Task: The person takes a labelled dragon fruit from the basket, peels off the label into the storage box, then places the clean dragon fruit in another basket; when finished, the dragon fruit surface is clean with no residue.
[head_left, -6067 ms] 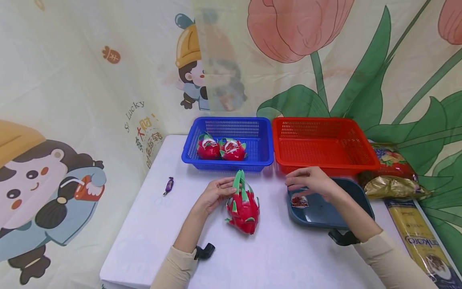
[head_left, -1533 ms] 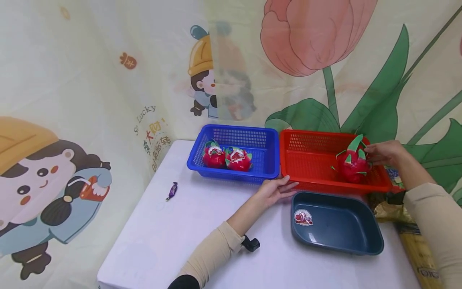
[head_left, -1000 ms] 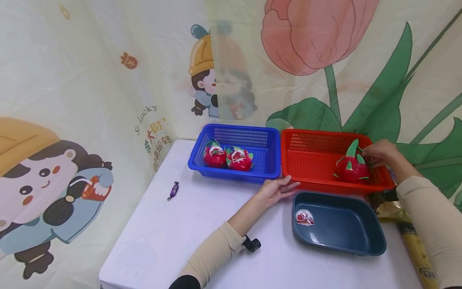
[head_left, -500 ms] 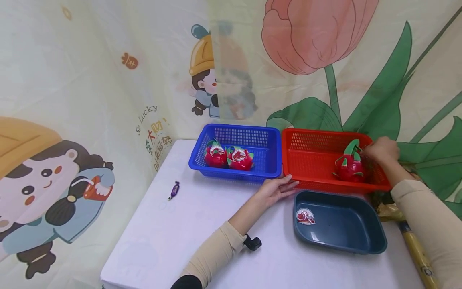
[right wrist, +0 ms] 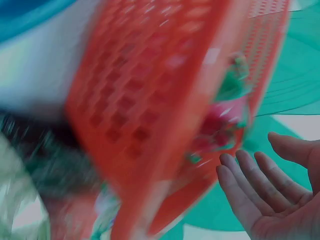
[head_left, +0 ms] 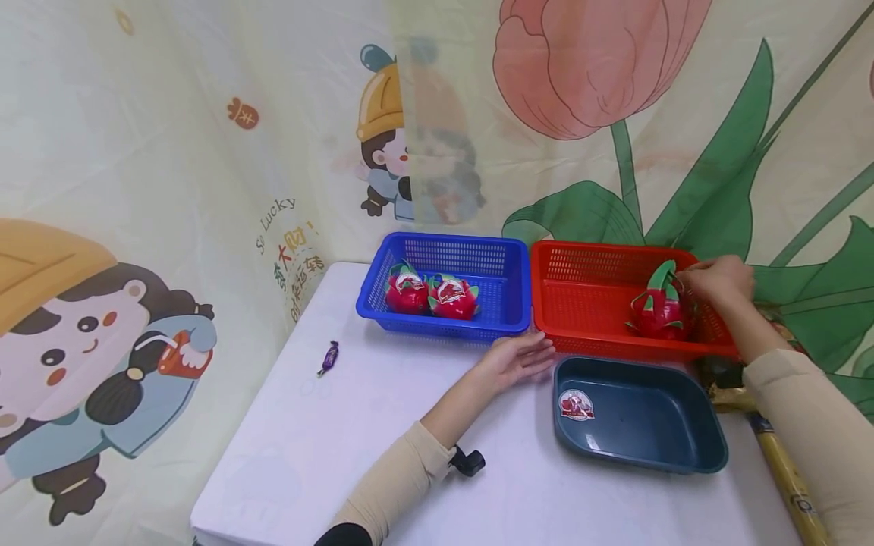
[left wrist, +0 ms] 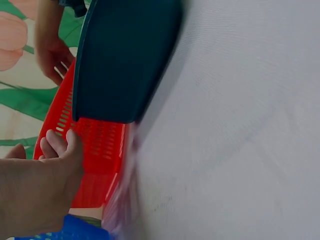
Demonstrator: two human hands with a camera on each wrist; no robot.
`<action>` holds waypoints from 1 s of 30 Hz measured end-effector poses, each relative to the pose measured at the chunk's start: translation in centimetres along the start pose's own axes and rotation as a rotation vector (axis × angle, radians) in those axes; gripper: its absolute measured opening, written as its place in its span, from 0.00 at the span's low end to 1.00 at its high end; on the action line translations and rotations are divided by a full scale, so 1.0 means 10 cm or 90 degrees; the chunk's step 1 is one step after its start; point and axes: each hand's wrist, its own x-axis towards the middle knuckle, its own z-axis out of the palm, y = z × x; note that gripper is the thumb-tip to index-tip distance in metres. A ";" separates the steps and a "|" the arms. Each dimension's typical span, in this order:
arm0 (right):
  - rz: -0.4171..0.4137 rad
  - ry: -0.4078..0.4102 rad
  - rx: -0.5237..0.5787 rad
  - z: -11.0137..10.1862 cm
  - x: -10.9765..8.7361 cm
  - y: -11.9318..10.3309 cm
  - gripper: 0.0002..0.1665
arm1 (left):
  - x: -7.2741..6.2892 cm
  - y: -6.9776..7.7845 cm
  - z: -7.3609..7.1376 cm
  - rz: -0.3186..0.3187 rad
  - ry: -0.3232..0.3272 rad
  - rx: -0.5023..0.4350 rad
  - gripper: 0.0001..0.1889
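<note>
A red dragon fruit [head_left: 659,312] with green leaf tips sits at the right end of the red basket [head_left: 580,334]. My right hand [head_left: 721,285] is just right of it, over the basket's right end. In the right wrist view, the fingers are loosely extended, apart from the dragon fruit [right wrist: 227,116], and hold nothing. My left hand [head_left: 514,361] lies with relaxed fingers just in front of the corner where the red and blue baskets meet. Whether it touches the red rim I cannot tell.
The blue basket [head_left: 444,327] at left holds two dragon fruits [head_left: 454,300] with round labels. A dark blue tray [head_left: 642,425] with a sticker stands before the red basket. A purple wrapped candy [head_left: 329,358] lies at left. Yellow packaging [head_left: 785,470] is partly under the right arm.
The dragon fruit has gone from the table into the red basket, and my right hand has released it. My left hand has shifted from the fruit to the red basket's front, then back slightly.
</note>
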 end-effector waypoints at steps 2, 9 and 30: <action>0.004 0.005 0.043 -0.01 -0.04 -0.07 0.35 | -0.07 0.04 -0.03 -0.001 0.007 0.016 0.04; -0.019 -0.003 0.157 0.00 -0.28 -0.43 0.42 | -0.34 0.23 -0.21 0.005 0.015 0.075 0.19; -0.123 -0.179 0.367 0.62 -0.79 -1.48 0.33 | -0.86 0.82 -0.98 0.172 0.136 0.031 0.02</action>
